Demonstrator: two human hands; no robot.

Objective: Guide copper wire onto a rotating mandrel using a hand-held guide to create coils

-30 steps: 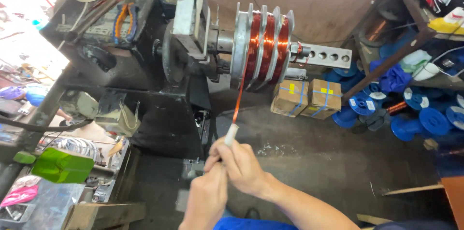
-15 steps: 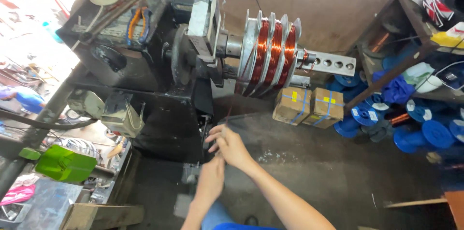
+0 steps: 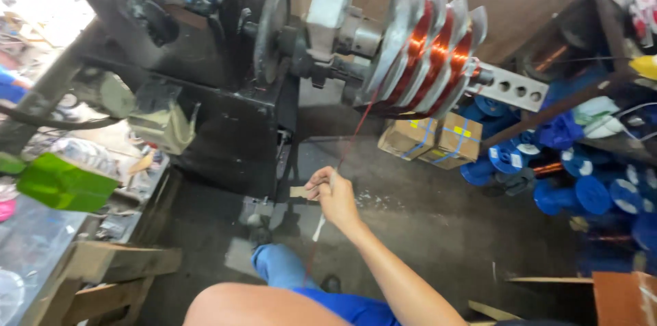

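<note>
My right hand (image 3: 333,193) is closed on a thin copper wire (image 3: 352,135) below the winding machine. The wire runs up from my fingers to the stepped metal former (image 3: 428,48), which carries three bands of wound copper coil. A short white sleeve (image 3: 319,227) hangs from the wire just under my hand, and a small tan strip (image 3: 298,191) sticks out beside my fingers. My left hand is out of view. My bare knee (image 3: 239,307) and blue shorts show at the bottom.
The black machine body (image 3: 226,114) stands left of the former. Two cardboard boxes (image 3: 438,140) and several blue spools (image 3: 575,185) lie on the floor at right under a shelf. A green container (image 3: 61,185) sits on a cluttered bench at left.
Both hands were on the wire before; now only my right hand is in view, still holding it. The view has come closer to the machine and dropped lower.
</note>
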